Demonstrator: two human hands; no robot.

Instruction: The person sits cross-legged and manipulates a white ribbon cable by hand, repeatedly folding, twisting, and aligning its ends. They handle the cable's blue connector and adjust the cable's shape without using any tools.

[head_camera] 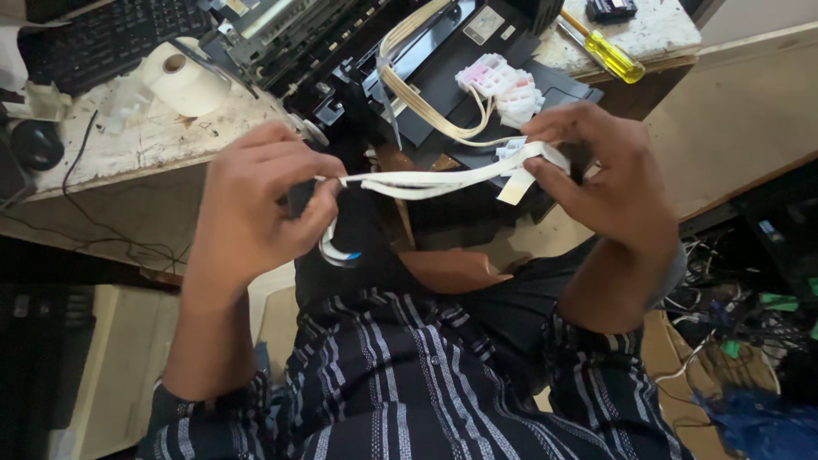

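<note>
With our left hand (256, 200) and right hand (596, 175) each pinched shut on the flat white ribbon cable (426, 181), we are straightening it; next likely needs gentle, kink-free routing.

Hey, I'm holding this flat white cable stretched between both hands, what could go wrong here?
1. The flat white cable is pulled taut between the left hand and the right hand; a harder tug might crease or tear it.
2. It seems to lead back toward the opened printer, so pulling could strain that end.
3. The yellow screwdriver lies near the table edge and could roll off.
</note>
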